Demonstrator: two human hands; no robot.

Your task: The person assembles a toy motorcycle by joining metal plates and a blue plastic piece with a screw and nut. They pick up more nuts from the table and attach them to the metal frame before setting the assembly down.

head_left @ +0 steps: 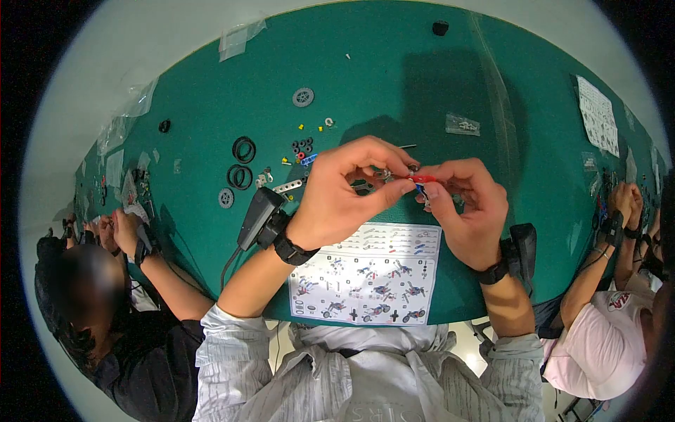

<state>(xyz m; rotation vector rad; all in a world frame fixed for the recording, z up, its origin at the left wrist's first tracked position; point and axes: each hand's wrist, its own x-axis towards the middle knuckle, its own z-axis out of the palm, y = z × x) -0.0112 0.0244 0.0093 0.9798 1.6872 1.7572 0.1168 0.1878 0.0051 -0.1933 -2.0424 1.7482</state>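
- Red small assembly [423, 178] with some blue and metal bits, up over the green table [365, 63], just beyond the instruction sheet [365, 278].
- Left hand [355, 186]: thumb and index pinched together on the assembly's left end.
- Right hand [470, 211]: thumb and fingers clamped on its other end.
- Text: instruction sheet shows numbered picture steps and a parts chart; print too small to read. Second printed sheet [598, 116] at far right, same. Marking on the pink top [598, 344] of the person at right, unreadable. Letters low on the wearer's shirt [380, 373], unsure.
- Grey toothed-looking discs: 2, one larger [303, 97], one smaller [226, 197].
- Black rings [235, 152]: 4 by the look of it, two overlapping pairs.
- Yellow bits [301, 127]: at least 4, scattered.
- Small black pieces [308, 149]: tight cluster, exact count unclear.
- Red ring [301, 155]: 1, beside blue piece [309, 160].
- Silver holed strip [287, 187]: 1, near left wrist.
- Clear bag [463, 125], small parts inside: 1, beyond right hand.
- Black wrist straps [294, 250]: 2, one per wrist.
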